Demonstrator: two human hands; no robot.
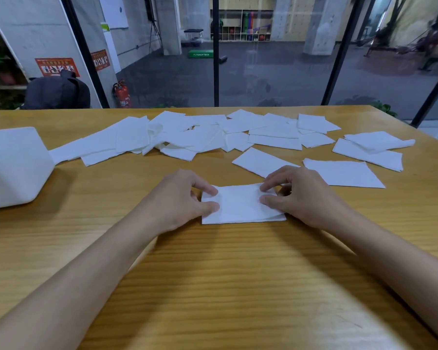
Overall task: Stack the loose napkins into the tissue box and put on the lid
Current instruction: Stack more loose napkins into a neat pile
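Head view. One napkin (240, 205) lies flat on the counter (238, 286), roughly mid-counter. Its long axis runs left–right, parallel to the near edge, with a short edge facing each hand. A second layer shows slightly offset at its near right corner.

Left hand (182, 200): thumb and forefinger curled, pinching the napkin's left short edge.

Right hand (306, 195): fingers (268, 186) curled, pinching the right short edge.

Loose napkins (208, 135) lie flat and overlapping in a band along the far edge, reaching toward the far right corner. Two singles lie nearer, just beyond the right hand.

Tissue box (13, 168): white, at the left edge, partly out of frame. The nearest loose napkin reaches its right side.
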